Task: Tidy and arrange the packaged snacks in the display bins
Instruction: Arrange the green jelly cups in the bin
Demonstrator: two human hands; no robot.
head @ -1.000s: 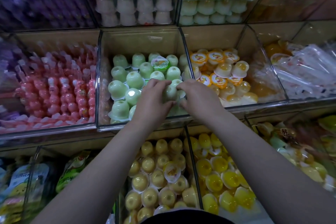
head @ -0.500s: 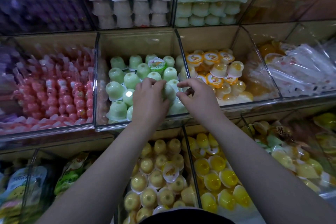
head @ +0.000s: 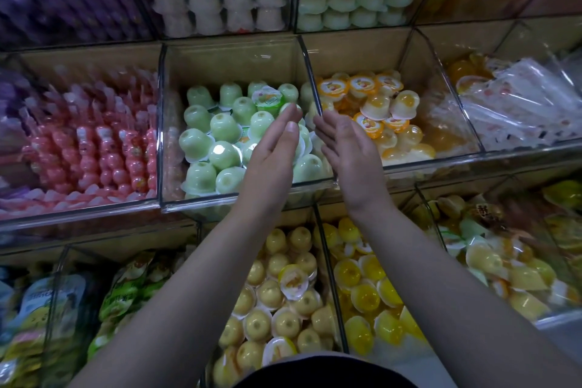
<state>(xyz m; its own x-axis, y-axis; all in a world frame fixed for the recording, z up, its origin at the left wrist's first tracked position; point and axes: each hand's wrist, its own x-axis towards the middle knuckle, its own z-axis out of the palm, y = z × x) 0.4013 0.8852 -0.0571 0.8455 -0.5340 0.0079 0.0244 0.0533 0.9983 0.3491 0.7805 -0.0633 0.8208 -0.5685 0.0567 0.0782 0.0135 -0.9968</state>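
Hands (head: 271, 151) x2, bin rows (head: 239, 209) x3

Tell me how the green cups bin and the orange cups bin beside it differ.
Colour: the green cups are pale green; the orange cups are whitish with orange-yellow centres. Pose: nearly all green cups lie base up, one printed lid showing; several orange cups show orange printed lids. Hands: the left hand hovers over the green cups, the right hand by the orange cups. Both sit in neighbouring clear bins.
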